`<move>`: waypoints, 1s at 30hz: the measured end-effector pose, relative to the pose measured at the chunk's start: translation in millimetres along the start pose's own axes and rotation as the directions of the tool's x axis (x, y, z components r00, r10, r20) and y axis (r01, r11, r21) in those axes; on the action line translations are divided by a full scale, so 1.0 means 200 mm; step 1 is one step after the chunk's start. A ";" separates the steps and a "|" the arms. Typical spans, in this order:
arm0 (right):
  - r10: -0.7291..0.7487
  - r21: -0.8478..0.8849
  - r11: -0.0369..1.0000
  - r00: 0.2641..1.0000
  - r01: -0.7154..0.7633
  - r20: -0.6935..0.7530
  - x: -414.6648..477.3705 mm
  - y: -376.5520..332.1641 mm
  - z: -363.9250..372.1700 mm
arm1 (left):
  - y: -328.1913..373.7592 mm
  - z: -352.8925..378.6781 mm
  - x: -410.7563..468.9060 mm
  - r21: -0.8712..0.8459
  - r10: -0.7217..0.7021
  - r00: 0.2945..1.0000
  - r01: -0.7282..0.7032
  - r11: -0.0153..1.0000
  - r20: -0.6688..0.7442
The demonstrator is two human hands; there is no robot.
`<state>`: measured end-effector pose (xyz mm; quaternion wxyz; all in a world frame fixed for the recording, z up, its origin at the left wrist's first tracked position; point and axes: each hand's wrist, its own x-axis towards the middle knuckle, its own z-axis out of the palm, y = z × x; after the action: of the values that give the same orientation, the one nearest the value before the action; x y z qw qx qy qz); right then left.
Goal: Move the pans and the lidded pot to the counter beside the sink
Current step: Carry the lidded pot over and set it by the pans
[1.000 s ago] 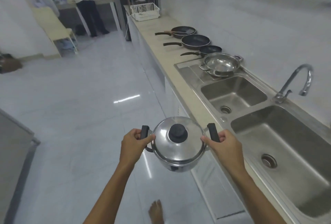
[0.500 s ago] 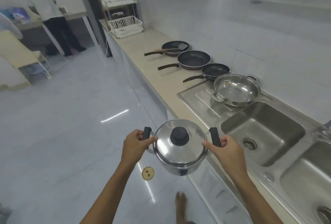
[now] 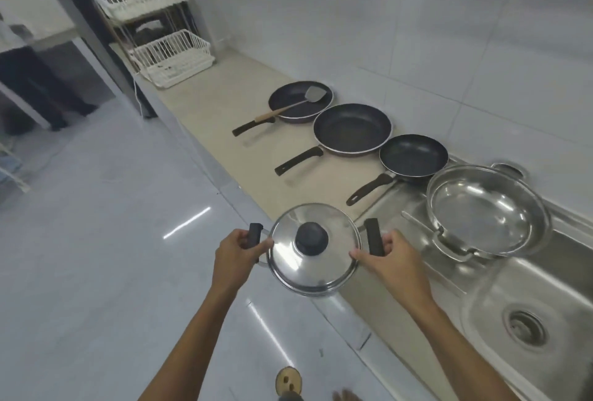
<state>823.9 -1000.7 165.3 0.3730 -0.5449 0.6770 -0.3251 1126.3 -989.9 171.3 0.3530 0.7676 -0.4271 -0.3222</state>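
Note:
I hold a steel lidded pot (image 3: pixel 313 267) with a black knob in the air, just over the counter's front edge. My left hand (image 3: pixel 239 256) grips its left black handle and my right hand (image 3: pixel 393 261) grips the right one. Three black frying pans lie in a row on the beige counter (image 3: pixel 208 112): the far pan (image 3: pixel 300 100) with a spatula in it, the middle pan (image 3: pixel 352 129), the near pan (image 3: pixel 413 155). A shiny steel two-handled pan (image 3: pixel 486 211) sits on the sink's drainboard.
A steel sink basin (image 3: pixel 526 327) with a drain lies at the right. A white two-tier wire rack (image 3: pixel 160 35) stands at the counter's far end. A person stands at the far left. A small round object (image 3: pixel 288 379) lies on the glossy floor by my foot.
I have stepped closer along the counter, carrying the pot with both hands. The pans and drainboard now lie nearer, directly beyond the pot, which has reached the counter's front edge.

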 end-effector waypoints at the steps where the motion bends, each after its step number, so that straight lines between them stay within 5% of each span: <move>1: 0.013 -0.006 1.000 1.000 -0.013 -0.020 0.08 -0.03 0.05 | 0.02 0.00 0.14 0.006 0.008 1.000 -0.008 1.000 0.021; 6: 0.130 -0.017 0.991 0.977 -0.135 -0.170 0.38 -0.10 0.29 | 0.09 0.07 0.76 0.054 0.081 0.984 -0.091 0.994 0.158; 14: 0.365 0.076 0.927 0.840 -0.367 -0.401 0.64 -0.23 0.64 | 0.23 0.22 1.53 0.092 0.181 0.874 -0.248 0.965 0.451; 30: 0.535 0.284 0.843 0.651 -0.458 -0.538 0.80 -0.33 0.81 | 0.38 0.48 1.94 0.091 0.241 0.727 -0.385 0.918 0.642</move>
<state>975.5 -1175.1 114.5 0.2469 -0.1832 0.8607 -0.4058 1183.2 -1386.6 106.3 0.1562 0.5689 -0.6755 -0.4423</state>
